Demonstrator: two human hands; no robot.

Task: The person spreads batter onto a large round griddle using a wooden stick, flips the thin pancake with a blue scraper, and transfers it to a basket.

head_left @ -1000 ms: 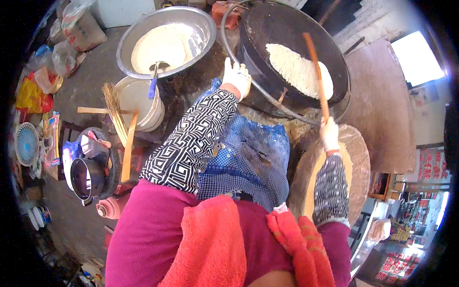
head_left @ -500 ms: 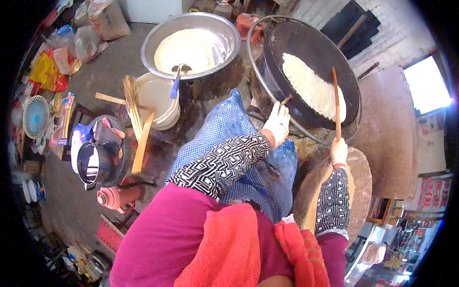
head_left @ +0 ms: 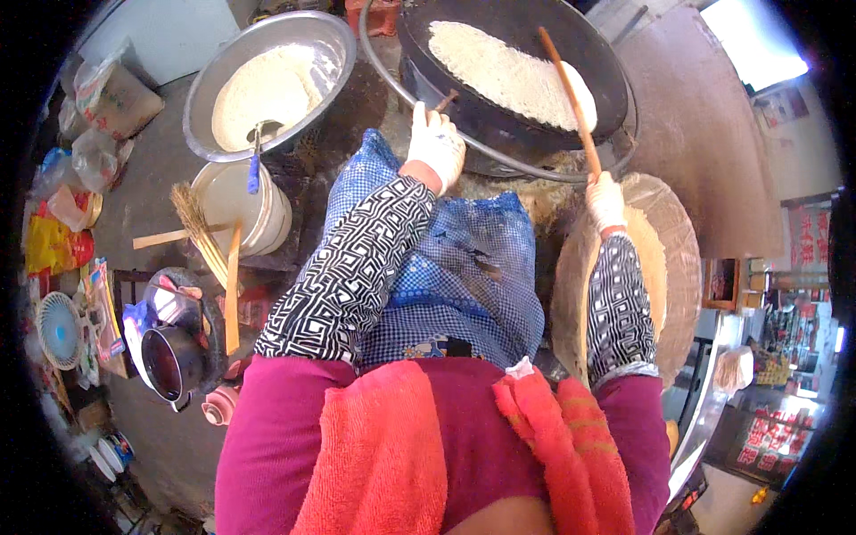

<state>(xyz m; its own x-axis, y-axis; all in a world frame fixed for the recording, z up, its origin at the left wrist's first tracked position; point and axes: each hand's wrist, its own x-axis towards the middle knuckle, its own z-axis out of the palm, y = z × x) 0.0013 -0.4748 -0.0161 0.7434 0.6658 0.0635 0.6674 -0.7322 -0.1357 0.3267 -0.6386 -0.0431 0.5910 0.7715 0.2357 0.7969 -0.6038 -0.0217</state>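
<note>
A large round black griddle (head_left: 508, 78) stands at the far right of centre. A pale, crescent-shaped layer of batter (head_left: 489, 67) lies across part of its surface. My left hand (head_left: 437, 148), in a white glove, is closed at the short brown handle (head_left: 448, 99) on the griddle's near left side. In my gloved right hand (head_left: 605, 203) is a long, thin wooden stick (head_left: 571, 102), gripped near its lower end. It slants up and left, crossing the right end of the batter. Whether its tip touches the griddle, I cannot tell.
A metal basin (head_left: 193, 114) of pale batter holds a blue-handled ladle (head_left: 254, 174). Nearby stand a white bucket (head_left: 276, 214) and a straw brush (head_left: 198, 218). A round container with a broad rim (head_left: 678, 267) sits under my right forearm. A dark pot (head_left: 169, 361) is at left.
The view has shifted, so the griddle and basin appear higher and further left. The wooden stick now leans more to the left. My left hand stays at the handle.
</note>
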